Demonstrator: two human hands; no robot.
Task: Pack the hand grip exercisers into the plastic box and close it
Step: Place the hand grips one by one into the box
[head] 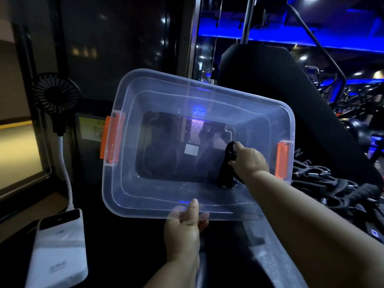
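A clear plastic box [133, 190] with orange side latches is tilted up toward me, its opening facing the camera. My left hand [185, 231] grips its near rim, thumb on the inside. My right hand [249, 161] reaches into the box and holds a black hand grip exerciser [227, 163] upright against the right part of the box's bottom. A pile of several black hand grip exercisers [324, 188] with metal springs lies to the right, outside the box. No lid can be made out.
A white power bank [62, 246] lies at the lower left, with a small black fan [56, 96] on a white neck rising from it. Dark gym machines and blue lights fill the background. A black padded machine part [270, 80] stands behind the box.
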